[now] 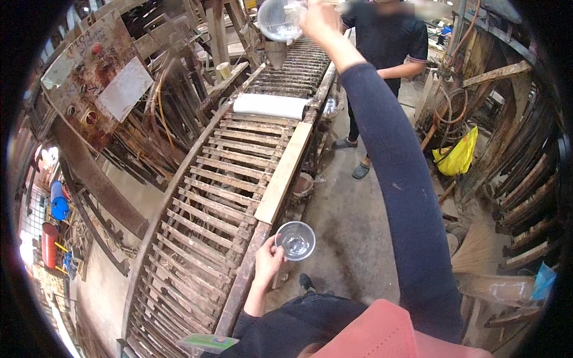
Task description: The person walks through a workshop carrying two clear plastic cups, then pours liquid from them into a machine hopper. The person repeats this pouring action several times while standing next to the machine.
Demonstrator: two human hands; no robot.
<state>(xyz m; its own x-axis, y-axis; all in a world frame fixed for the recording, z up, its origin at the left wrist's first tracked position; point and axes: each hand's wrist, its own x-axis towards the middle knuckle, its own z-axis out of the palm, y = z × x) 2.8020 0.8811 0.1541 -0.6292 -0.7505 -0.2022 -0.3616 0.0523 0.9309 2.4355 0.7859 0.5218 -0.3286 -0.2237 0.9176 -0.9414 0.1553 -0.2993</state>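
My left hand grips the rim of a clear round bowl, low beside the near side of a slatted roller rack. The bowl looks empty and faces upward. My right arm stretches far forward and up in a dark sleeve. At its end my right hand closes on the edge of a second clear round bowl, held above the rack's far end. Under it, across the rack, lies a white roll or sheet-covered bar. A light wooden board rests along the rack's right edge.
The slatted rack runs from near left to far middle. Another person in dark clothes stands beyond my right arm. A rusty control panel stands left; a yellow bag hangs right, near stacked timber. A bucket sits beside the rack.
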